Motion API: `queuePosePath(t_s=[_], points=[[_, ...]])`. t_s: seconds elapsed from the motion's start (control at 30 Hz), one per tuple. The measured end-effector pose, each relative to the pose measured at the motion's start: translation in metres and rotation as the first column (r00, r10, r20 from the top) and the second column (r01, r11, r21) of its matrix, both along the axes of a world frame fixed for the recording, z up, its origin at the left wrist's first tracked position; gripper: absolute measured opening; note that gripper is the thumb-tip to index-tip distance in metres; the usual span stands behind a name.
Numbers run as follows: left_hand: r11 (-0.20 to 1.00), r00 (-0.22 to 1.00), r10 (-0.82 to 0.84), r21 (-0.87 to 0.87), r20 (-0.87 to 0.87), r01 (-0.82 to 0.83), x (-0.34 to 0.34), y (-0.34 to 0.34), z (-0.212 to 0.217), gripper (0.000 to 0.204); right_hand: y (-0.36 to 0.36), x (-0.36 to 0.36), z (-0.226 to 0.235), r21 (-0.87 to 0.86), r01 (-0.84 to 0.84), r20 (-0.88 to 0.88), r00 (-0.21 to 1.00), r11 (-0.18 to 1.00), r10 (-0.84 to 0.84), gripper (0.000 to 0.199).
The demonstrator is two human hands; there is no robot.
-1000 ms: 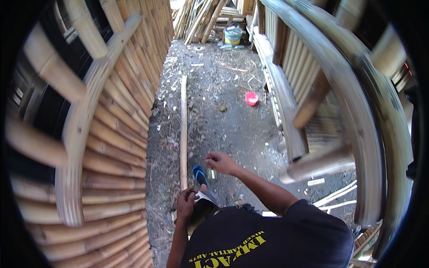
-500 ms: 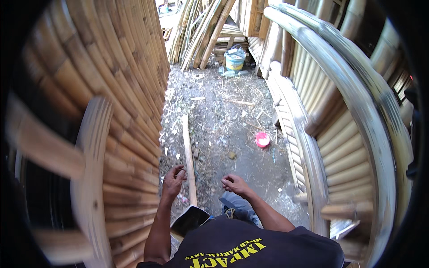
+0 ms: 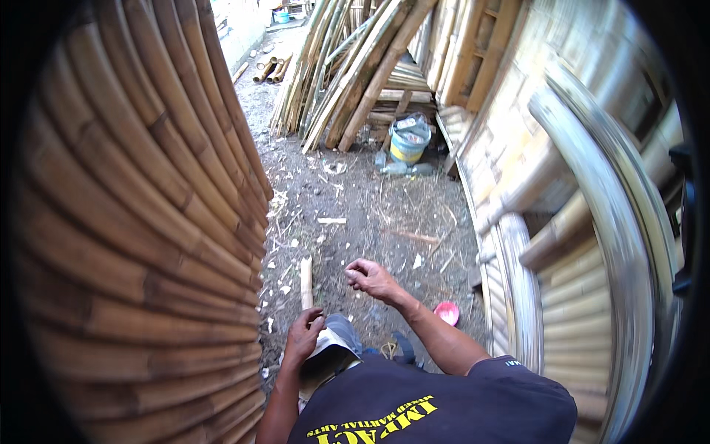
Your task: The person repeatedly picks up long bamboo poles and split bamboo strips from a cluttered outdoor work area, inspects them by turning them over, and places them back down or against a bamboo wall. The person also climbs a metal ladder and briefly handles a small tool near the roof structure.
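Observation:
My left hand [image 3: 302, 334] hangs low in front of me, fingers loosely curled, with nothing showing in it. It is beside a pale wooden strip [image 3: 306, 284] lying on the ground, which passes out of sight near the hand. My right hand [image 3: 372, 280] is raised farther ahead, its fingers curled in with nothing visible between them. Close to my waist, beyond the dark shirt [image 3: 436, 396], shows a dark opening with a pale rim [image 3: 334, 354]; its kind is unclear. Neither hand touches the walls.
A bamboo wall [image 3: 148, 222] runs along the left. Bamboo rails [image 3: 603, 170] curve along the right. A pink bowl [image 3: 447, 312] sits on the littered ground [image 3: 370, 200]. Ahead are a blue bucket [image 3: 409, 140], plastic bottles [image 3: 405, 169] and leaning bamboo poles [image 3: 355, 70].
I have moved forward: the bucket and poles look nearer, and the pink bowl is now by my right arm. My right hand has risen and shifted left; my left hand sits lower.

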State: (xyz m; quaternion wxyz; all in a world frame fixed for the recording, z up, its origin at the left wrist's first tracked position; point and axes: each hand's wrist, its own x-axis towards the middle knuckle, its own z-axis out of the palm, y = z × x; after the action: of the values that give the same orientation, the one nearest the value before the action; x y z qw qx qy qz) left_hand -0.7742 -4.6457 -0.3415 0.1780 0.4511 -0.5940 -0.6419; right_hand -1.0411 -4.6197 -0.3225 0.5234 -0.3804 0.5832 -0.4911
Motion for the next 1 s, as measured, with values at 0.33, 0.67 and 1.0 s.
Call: queuePosePath(t_s=[0.33,0.67,1.0], points=[[0.981,0.996,0.087,0.174,0.012,-0.087,-0.192,-0.342,-0.018,0.04,-0.302,-0.154,-0.04,0.228,-0.227,-0.213,0.937,0.947,0.276,0.028],[0.979,0.991,0.087,-0.175,-0.104,-0.104,-0.372,-0.69,0.019,0.035,-0.587,-0.326,-0.067,0.357,-0.077,0.098,0.994,0.931,0.045,0.028],[0.933,0.937,0.348,-0.09,-0.028,-0.349,-0.45,-0.928,-0.001,0.036,-0.984,-0.424,-0.006,0.072,-0.486,-0.291,0.825,0.871,0.485,0.027]])
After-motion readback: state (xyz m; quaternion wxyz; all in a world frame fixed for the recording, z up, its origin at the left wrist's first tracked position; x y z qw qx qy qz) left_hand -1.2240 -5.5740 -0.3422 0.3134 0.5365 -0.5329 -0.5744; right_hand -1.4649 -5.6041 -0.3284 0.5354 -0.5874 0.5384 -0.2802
